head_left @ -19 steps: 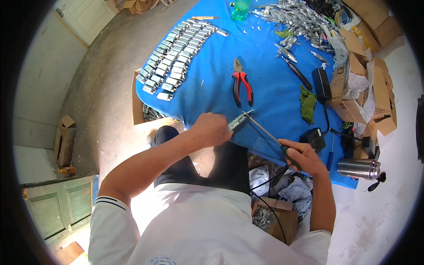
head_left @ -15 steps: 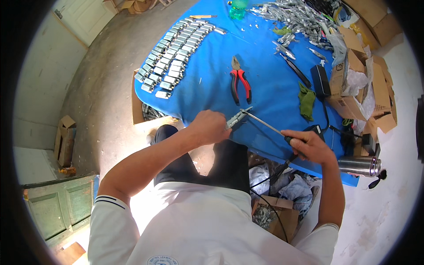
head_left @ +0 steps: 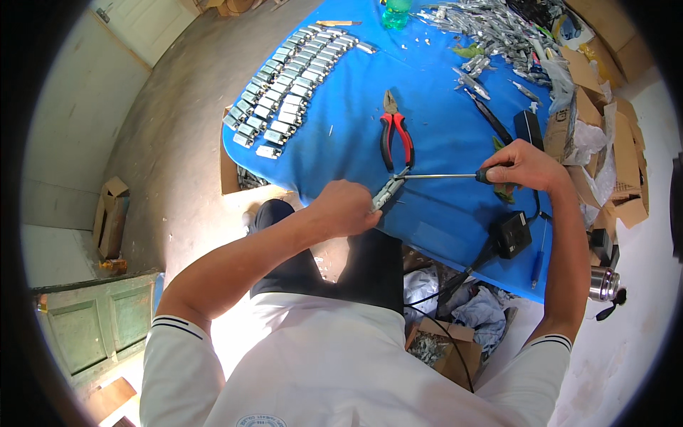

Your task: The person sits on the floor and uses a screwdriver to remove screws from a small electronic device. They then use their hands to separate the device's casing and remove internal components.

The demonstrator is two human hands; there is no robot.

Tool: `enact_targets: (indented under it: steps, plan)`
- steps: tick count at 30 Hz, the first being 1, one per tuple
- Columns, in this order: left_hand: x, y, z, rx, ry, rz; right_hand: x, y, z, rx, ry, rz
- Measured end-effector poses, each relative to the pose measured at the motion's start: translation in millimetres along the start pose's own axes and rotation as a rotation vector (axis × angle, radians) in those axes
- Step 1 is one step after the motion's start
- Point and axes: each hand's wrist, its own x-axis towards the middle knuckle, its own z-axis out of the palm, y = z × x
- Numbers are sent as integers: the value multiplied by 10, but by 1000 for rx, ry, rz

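Near the red-handled pliers (head_left: 388, 122), the left grip (head_left: 346, 208) clasps a metal piece (head_left: 388, 193), off which the screwdriver (head_left: 441, 176) held by the right grip (head_left: 528, 166) could skid if levered askew.

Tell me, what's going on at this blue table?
Someone's left hand has a metal part in its grip, over the near edge of the table. The right hand holds a screwdriver, its tip at the part's far end. Pliers lie just beyond. Metal pieces stand in rows to the left; a loose pile lies far right.
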Motion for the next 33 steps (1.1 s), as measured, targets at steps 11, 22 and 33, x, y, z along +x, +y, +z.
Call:
enact_targets:
  steps: [11, 22, 33]
  plan:
    - [-10, 79, -19, -68, -6, -52, 550, 92, -277, -271, 114, -170]
    - [5, 81, -45, -120, -15, -116, 1200, -74, -134, -578, 733, -420]
    - [16, 182, -36, -140, -3, -248, 2210, -125, 26, -41, 1089, -326]
